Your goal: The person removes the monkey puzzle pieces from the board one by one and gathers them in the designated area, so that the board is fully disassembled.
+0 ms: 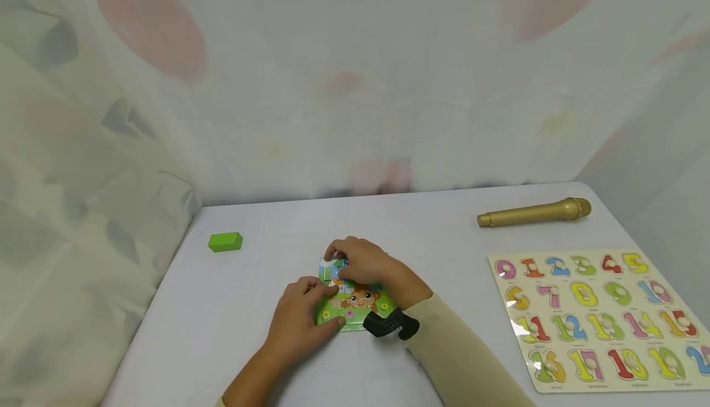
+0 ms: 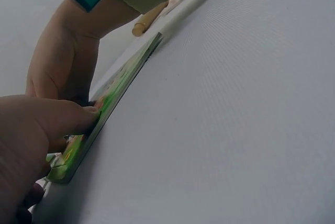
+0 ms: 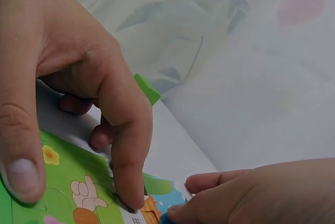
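Note:
A small jigsaw puzzle [image 1: 362, 316] with a cartoon monkey and flowers lies flat on the white table. My left hand [image 1: 299, 317] rests at its left side, thumb on the lower edge and index finger pressing the surface; the other fingers bend beside the edge. In the right wrist view this left hand [image 3: 104, 93] looms large over the green part. At the puzzle's upper left corner, my right hand [image 1: 366, 262] pinches a light-blue puzzle piece [image 1: 334, 267] between thumb and index finger. In the left wrist view the puzzle [image 2: 112, 93] appears nearly edge-on.
A green block [image 1: 225, 242] lies at the table's left rear. A gold microphone [image 1: 535, 213] is at the right rear, and a number peg board [image 1: 599, 320] covers the right front. Behind the table hangs a patterned cloth [image 1: 310, 86]. A black wrist device [image 1: 391, 324] sits at the right sleeve.

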`<state>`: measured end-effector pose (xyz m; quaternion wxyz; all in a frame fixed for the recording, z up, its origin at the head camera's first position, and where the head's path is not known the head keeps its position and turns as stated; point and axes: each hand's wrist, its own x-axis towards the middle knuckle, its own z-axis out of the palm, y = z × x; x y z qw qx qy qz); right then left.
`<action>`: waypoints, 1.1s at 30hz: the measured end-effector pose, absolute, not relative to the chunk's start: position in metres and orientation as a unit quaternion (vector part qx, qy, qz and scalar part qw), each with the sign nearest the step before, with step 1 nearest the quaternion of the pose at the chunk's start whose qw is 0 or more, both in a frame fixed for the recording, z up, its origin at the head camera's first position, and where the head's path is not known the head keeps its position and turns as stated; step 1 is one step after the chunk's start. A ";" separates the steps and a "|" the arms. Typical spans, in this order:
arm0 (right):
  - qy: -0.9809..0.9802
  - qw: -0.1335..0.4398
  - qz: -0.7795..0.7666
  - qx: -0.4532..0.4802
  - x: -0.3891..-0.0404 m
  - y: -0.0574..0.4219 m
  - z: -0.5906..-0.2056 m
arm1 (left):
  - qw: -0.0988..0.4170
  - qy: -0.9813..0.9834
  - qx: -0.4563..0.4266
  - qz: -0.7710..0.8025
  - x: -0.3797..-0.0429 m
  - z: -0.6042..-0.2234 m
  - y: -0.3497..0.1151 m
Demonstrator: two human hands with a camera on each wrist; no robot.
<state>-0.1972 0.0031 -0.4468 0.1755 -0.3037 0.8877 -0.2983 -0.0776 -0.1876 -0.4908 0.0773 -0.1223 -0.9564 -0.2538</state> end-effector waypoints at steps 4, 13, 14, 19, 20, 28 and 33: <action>0.886 0.174 -0.313 -0.296 -0.196 0.004 -0.447 | 0.094 -0.951 -0.135 -0.263 -0.078 -0.494 -0.190; 0.883 0.179 -0.324 -0.287 -0.198 0.000 -0.444 | 0.110 -0.945 -0.148 -0.269 -0.079 -0.495 -0.193; 0.884 0.180 -0.320 -0.290 -0.199 -0.001 -0.444 | 0.110 -0.945 -0.147 -0.270 -0.079 -0.495 -0.193; 0.884 0.182 -0.303 -0.306 -0.198 -0.002 -0.442 | 0.097 -0.947 -0.141 -0.272 -0.079 -0.495 -0.193; 0.884 0.182 -0.302 -0.308 -0.198 -0.002 -0.441 | 0.094 -0.948 -0.139 -0.272 -0.079 -0.495 -0.193; 0.879 0.183 -0.325 -0.298 -0.199 0.000 -0.443 | 0.087 -0.950 -0.136 -0.268 -0.079 -0.493 -0.191; 0.872 0.189 -0.355 -0.280 -0.200 0.000 -0.442 | 0.090 -0.950 -0.134 -0.266 -0.079 -0.492 -0.191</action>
